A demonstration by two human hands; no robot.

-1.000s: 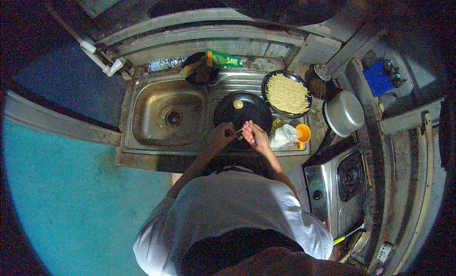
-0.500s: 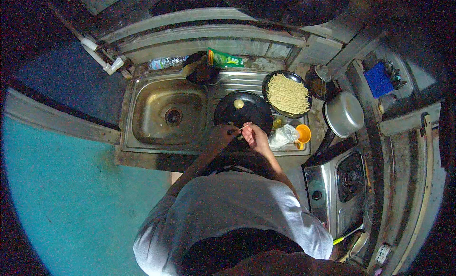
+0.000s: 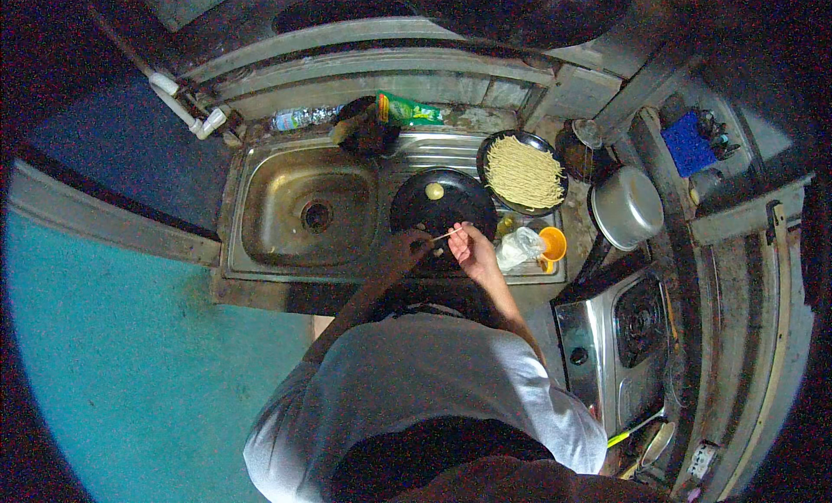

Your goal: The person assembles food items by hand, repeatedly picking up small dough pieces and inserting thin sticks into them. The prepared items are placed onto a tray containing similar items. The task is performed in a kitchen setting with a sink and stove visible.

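A thin pale dough strip [image 3: 445, 235] stretches between my two hands, above the near part of a round black plate [image 3: 407, 197]. One end is pinched in the fingers of my left hand [image 3: 411, 248], which is in shadow. My right hand [image 3: 475, 250], palm partly turned up, holds the other end at its fingertips. A small round dough ball [image 3: 434, 191] lies on the far half of the plate, and a few little pale bits show near my left fingers. To the right, a second black plate [image 3: 485, 165] carries several thin pale dough strips [image 3: 524, 171] piled flat.
Right of my right hand stand a white plastic bag [image 3: 518, 248] and an orange cup [image 3: 553, 244]. A steel sink [image 3: 260, 200] lies to the left. Farther right are an upturned metal pot [image 3: 628, 208] and a gas stove [image 3: 598, 338]. A green packet [image 3: 409, 110] rests behind.
My right hand has moved slightly right and its fingers have opened out a little. More of the dough strip now shows between the hands.
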